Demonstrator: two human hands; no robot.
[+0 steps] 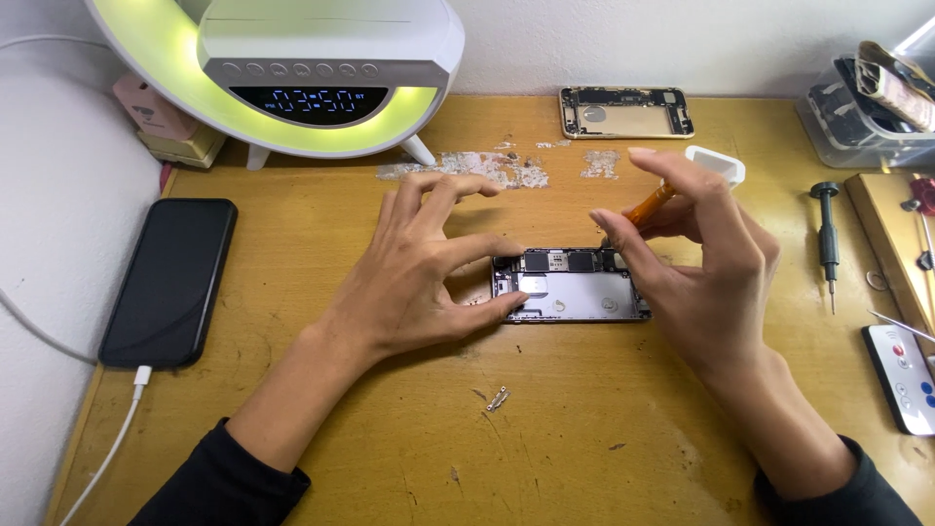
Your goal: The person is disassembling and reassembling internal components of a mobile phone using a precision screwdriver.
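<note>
An opened grey phone body (570, 287) lies flat in the middle of the wooden desk (545, 429), its inner parts showing. My left hand (424, 263) pinches its left end between thumb and forefinger, the other fingers spread above. My right hand (696, 258) grips an orange-handled screwdriver (651, 205), its tip down at the phone's upper right corner, hidden behind my fingers.
A gold phone back shell (625, 112) lies at the far edge. A black phone (168, 281) on a white cable rests at left. A glowing clock lamp (292, 68) stands behind. A black screwdriver (828, 234), a white remote (904, 375) and a small metal bracket (498, 398) lie nearby.
</note>
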